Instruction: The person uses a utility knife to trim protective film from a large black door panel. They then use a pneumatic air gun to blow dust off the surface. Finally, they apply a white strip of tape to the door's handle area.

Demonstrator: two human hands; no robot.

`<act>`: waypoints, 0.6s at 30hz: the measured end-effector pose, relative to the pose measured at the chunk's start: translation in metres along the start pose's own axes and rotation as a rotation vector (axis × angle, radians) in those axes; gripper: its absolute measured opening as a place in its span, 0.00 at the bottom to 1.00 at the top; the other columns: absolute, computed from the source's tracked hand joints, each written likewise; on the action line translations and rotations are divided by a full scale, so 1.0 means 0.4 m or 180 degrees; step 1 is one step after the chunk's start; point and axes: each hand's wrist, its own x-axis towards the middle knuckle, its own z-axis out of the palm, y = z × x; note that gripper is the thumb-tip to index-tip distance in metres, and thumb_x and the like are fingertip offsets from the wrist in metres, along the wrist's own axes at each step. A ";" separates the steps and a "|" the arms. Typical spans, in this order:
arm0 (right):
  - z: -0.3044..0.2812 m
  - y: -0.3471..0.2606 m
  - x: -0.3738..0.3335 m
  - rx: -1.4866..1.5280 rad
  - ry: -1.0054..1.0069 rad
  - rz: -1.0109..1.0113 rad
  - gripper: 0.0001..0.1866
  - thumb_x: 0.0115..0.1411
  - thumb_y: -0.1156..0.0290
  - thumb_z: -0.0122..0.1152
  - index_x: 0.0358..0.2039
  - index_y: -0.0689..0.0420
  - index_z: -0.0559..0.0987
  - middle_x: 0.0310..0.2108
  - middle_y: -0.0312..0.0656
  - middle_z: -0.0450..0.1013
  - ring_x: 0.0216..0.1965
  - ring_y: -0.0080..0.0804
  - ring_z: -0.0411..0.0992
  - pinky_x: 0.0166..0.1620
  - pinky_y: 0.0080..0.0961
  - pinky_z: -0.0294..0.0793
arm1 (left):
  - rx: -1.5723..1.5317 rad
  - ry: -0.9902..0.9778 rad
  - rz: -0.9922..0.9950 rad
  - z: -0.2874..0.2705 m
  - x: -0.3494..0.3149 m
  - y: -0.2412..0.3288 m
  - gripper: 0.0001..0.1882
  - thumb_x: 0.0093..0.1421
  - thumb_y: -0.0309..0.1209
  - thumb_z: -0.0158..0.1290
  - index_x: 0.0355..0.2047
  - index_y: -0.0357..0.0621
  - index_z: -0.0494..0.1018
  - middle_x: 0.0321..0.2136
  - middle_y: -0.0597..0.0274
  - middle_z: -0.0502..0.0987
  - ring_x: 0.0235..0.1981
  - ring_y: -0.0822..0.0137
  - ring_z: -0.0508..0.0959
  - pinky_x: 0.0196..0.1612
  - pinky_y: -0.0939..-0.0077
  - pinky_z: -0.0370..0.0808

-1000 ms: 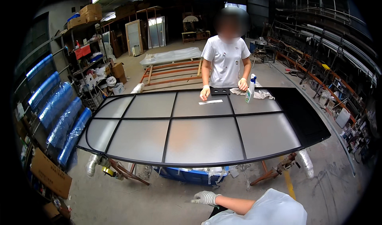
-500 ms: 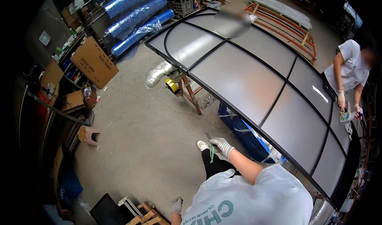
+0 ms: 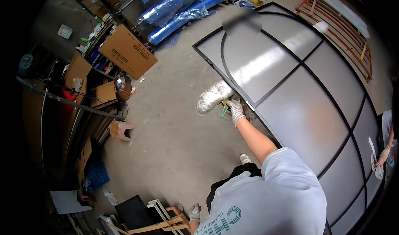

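White-striped-gloved right hand [image 3: 235, 110], closed on thin green cord [image 3: 225, 110], now brought beside black-framed frosted panel [image 3: 293, 104], within reach; matching-gloved left hand [image 3: 195, 212], curled, contents unclear.

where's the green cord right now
In the head view, slightly right of centre, the green cord hangs at the right hand, just below the silver-wrapped support and beside the panel's near edge.
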 end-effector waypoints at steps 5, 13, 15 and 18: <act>0.003 0.097 0.143 -0.0153 0.0047 -0.1040 0.30 0.58 0.73 0.59 0.61 0.62 0.64 0.55 0.43 0.70 0.48 0.30 0.71 0.46 0.23 0.71 | 0.0075 -0.0254 -0.0317 -0.014 0.094 0.100 0.19 0.62 0.37 0.51 0.45 0.34 0.75 0.29 0.57 0.80 0.25 0.70 0.75 0.32 0.76 0.74; -0.022 0.138 0.164 -0.1358 0.0735 -0.1668 0.25 0.55 0.71 0.60 0.54 0.66 0.71 0.50 0.47 0.72 0.48 0.35 0.70 0.53 0.26 0.67 | 0.2230 -0.0973 0.0408 -0.159 0.541 0.321 0.26 0.59 0.49 0.44 0.43 0.40 0.77 0.33 0.53 0.81 0.36 0.56 0.79 0.44 0.67 0.73; -0.020 0.154 0.123 -0.1992 0.1363 -0.1877 0.28 0.56 0.69 0.62 0.56 0.68 0.69 0.54 0.51 0.71 0.53 0.41 0.69 0.57 0.29 0.65 | 0.1987 -0.0866 0.0685 -0.187 0.721 0.393 0.26 0.59 0.49 0.42 0.41 0.42 0.78 0.35 0.53 0.81 0.38 0.55 0.79 0.46 0.66 0.73; -0.067 0.198 0.102 -0.2662 0.1995 -0.1500 0.30 0.56 0.64 0.62 0.55 0.69 0.70 0.54 0.57 0.69 0.55 0.47 0.68 0.58 0.33 0.64 | 0.1909 -0.0489 0.1168 -0.244 0.889 0.652 0.26 0.59 0.49 0.41 0.44 0.43 0.77 0.43 0.48 0.77 0.47 0.51 0.75 0.51 0.60 0.70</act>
